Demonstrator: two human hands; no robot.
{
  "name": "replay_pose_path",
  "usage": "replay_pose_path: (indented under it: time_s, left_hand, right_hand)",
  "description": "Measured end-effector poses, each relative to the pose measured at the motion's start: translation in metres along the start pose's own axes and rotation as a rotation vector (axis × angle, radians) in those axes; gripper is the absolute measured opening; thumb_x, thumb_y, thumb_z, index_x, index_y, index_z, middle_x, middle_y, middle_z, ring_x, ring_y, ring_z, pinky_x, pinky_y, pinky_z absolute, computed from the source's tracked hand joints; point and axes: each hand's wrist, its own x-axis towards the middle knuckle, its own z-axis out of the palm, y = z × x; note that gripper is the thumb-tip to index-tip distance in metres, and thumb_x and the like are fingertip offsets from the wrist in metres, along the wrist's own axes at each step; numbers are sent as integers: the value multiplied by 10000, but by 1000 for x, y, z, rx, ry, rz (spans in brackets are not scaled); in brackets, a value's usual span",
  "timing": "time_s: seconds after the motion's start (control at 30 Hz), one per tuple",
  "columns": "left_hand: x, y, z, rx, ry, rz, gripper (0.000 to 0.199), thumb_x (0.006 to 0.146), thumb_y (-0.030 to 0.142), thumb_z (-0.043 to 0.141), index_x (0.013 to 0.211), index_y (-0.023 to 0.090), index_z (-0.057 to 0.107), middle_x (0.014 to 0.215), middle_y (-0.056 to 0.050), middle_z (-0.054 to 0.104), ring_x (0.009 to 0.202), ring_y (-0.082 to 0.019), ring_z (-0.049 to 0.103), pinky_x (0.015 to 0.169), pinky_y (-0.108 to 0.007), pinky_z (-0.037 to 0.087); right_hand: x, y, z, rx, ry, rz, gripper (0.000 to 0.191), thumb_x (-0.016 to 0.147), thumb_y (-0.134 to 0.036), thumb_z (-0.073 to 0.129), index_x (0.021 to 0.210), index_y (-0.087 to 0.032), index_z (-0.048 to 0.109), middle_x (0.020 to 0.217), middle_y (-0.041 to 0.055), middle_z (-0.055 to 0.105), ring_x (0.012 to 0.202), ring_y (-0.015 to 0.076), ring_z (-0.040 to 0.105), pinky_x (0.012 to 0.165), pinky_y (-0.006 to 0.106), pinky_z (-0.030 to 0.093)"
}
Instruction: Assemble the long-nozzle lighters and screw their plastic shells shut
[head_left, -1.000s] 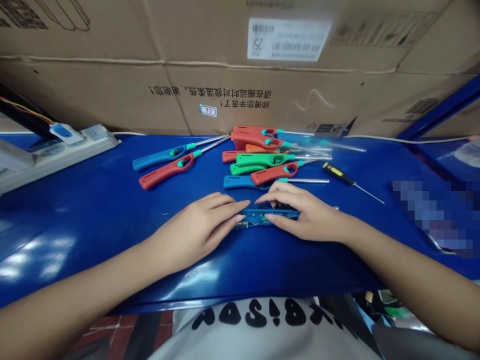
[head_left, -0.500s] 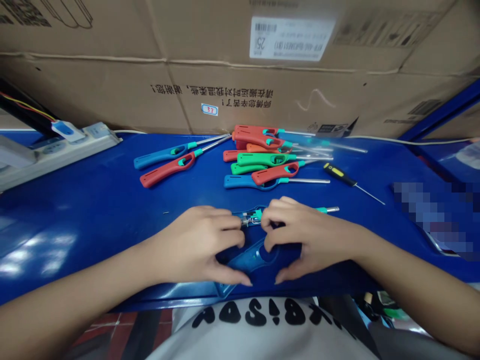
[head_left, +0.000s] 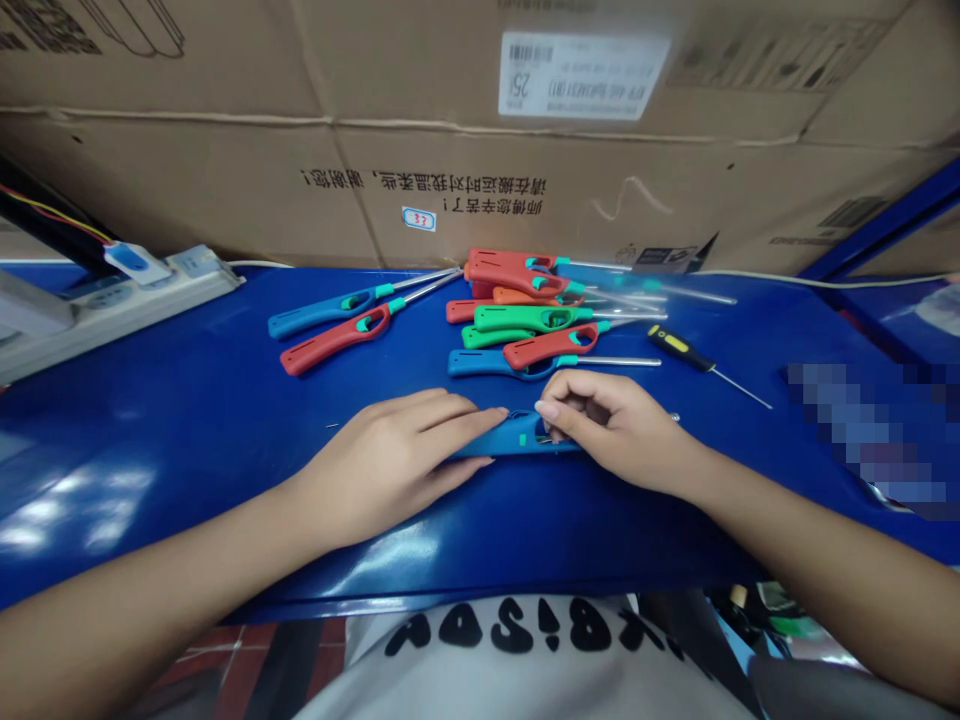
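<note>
Head-worn camera, facing forward and down, close above the left hand (head_left: 382, 460), right hand (head_left: 619, 430), blue workbench (head_left: 150, 450)

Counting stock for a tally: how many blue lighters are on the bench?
3. One blue lighter lies left of the pile, a second blue lighter at its front edge, and a third blue lighter between the left hand and right hand. The pile may hide more.
</note>
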Motion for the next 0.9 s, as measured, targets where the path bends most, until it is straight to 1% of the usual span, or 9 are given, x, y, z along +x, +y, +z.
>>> replay_pose_path:
  time_s: [0.07, 0.1, 0.17, 0.2, 0.3, 0.37, 0.5, 0.63, 0.9]
  left_hand:
    - [0, -1, 1, 18, 27, -2, 368, 981, 278, 605, 1327, 155, 617, 1125, -82, 718, 977, -211, 693, 847, -335, 573]
    - [0, -1, 1, 16, 22, -11, 371, 981, 290, 604, 1322, 145, 621, 1121, -88, 719, 979, -217, 691, 851, -340, 574]
    - [1, -2, -1, 2, -19, -37, 375, 980, 321, 601, 1312, 147, 629, 1118, -89, 718, 997, -230, 679, 863, -356, 570]
    - [2, -2, -2, -3, -41, -52, 373, 980, 333, 598, 1307, 158, 634, 1124, -86, 715, 1009, -236, 670, 872, -366, 566]
    - [4, -3, -3, -21, -93, -110, 339, 968, 352, 605, 1265, 199, 662, 1143, -74, 697, 1035, -245, 646, 890, -387, 554]
    - [4, -4, -3, -39, -116, -147, 312, 957, 363, 619, 1220, 208, 683, 1127, -73, 685, 1022, -243, 636, 883, -388, 551]
    - [3, -4, 1, -38, -154, -174, 302, 947, 377, 636, 1189, 206, 694, 1088, -74, 673, 998, -242, 622, 880, -396, 548]
    - [3, -7, 5, -4, -186, -181, 335, 945, 384, 643, 1221, 198, 682, 1096, -74, 671, 1011, -246, 624, 894, -406, 548]
    - [3, -5, 1, -4, -211, -207, 334, 944, 398, 639, 1219, 214, 686, 1087, -60, 692, 1012, -244, 657, 873, -387, 551]
  right_hand:
    - [0, 3, 2, 41, 48, 14, 201, 980, -384, 570, 935, -191, 600, 803, 1, 617, 644, 106, 547, 590, 236, 463]
    - [-1, 5, 2, 12, 65, -22, 198, 957, -380, 613, 1026, -195, 606, 874, 13, 632, 674, 111, 562, 618, 245, 484]
    - [-2, 7, 1, -134, 70, -145, 335, 902, -358, 700, 1184, -209, 596, 998, 35, 634, 758, 126, 584, 706, 274, 516]
    - [-2, 9, 0, -220, 54, -212, 381, 887, -347, 724, 1219, -210, 597, 1032, 44, 629, 805, 137, 593, 752, 287, 523]
    - [-2, 12, -3, -363, -25, -357, 386, 905, -334, 711, 1246, -183, 612, 1100, 77, 614, 967, 170, 613, 873, 314, 524]
    - [-1, 14, -4, -374, -67, -385, 402, 920, -336, 693, 1271, -163, 603, 1146, 99, 602, 1031, 181, 612, 909, 319, 522]
    - [3, 17, -2, -447, -114, -378, 368, 944, -365, 654, 1241, -151, 617, 1135, 112, 618, 1048, 209, 584, 919, 361, 517]
    - [6, 18, -2, -563, -117, -372, 348, 949, -404, 638, 1198, -161, 637, 1119, 112, 637, 1049, 237, 557, 931, 419, 494]
    - [6, 19, -2, -623, -137, -354, 369, 950, -445, 629, 1194, -169, 649, 1142, 99, 648, 1065, 236, 565, 929, 412, 465]
